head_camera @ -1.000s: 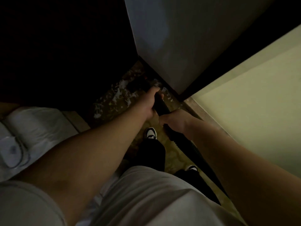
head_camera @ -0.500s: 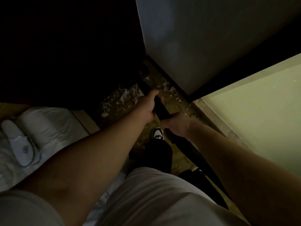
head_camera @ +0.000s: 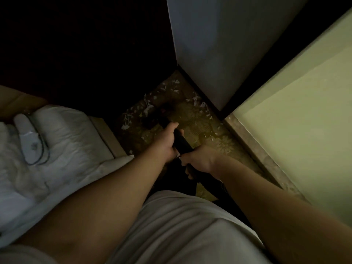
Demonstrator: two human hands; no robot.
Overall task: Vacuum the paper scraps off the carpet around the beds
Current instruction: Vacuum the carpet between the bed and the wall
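The head view was dim and underexposed, its upper left almost black. The pale green surface (head_camera: 304, 121) on the right was brightest. Weak warm light reached the carpet (head_camera: 198, 130), where paper scraps (head_camera: 196, 101) showed pale. The black vacuum wand (head_camera: 182, 142) merged into shadow. The bottom edge was soft.

Small white torn paper scraps (head_camera: 196, 101) litter the mottled yellow-brown carpet (head_camera: 202, 130) at frame centre. Black rigid vacuum wand (head_camera: 181, 141) slants from lower right to upper left, far end dim among scraps. White quilted bed (head_camera: 76, 134) fills left.
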